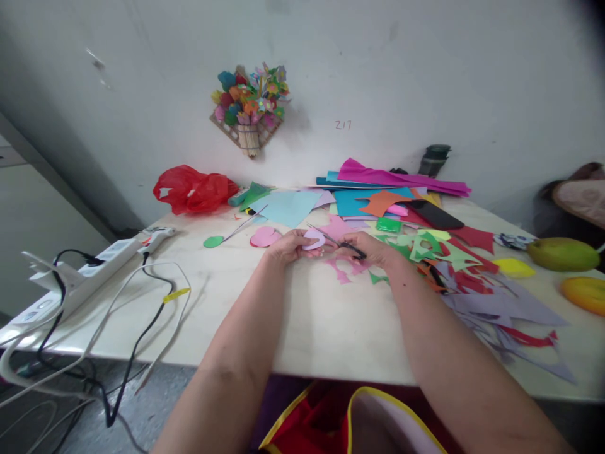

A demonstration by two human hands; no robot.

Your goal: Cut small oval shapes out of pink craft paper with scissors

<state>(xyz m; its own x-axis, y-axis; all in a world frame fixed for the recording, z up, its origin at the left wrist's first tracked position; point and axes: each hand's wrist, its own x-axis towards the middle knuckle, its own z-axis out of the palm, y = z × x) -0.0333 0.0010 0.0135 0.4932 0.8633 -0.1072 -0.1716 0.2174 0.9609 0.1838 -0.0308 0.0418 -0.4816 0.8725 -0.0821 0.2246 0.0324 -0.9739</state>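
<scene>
Between the fingers of my left hand (293, 246) is a rounded lilac paper piece (312, 238). My right hand (363, 248) grips dark-handled scissors (353, 250), whose blades point left toward the lilac piece. Whether the blades touch the paper I cannot tell. Just left of my left hand lie pink paper circles (265, 236), and farther left a green paper circle (213, 241) rests by a thin stem. Under and below the hands are pink paper scraps (341, 272).
Cut scraps in green, red and lilac (501, 302) cover the right side, near a phone (435, 214) and a green mango (562, 254). Coloured sheets (288, 207) and a red plastic bag (193, 190) lie at the back. A power strip (94, 277) with cables runs along the left.
</scene>
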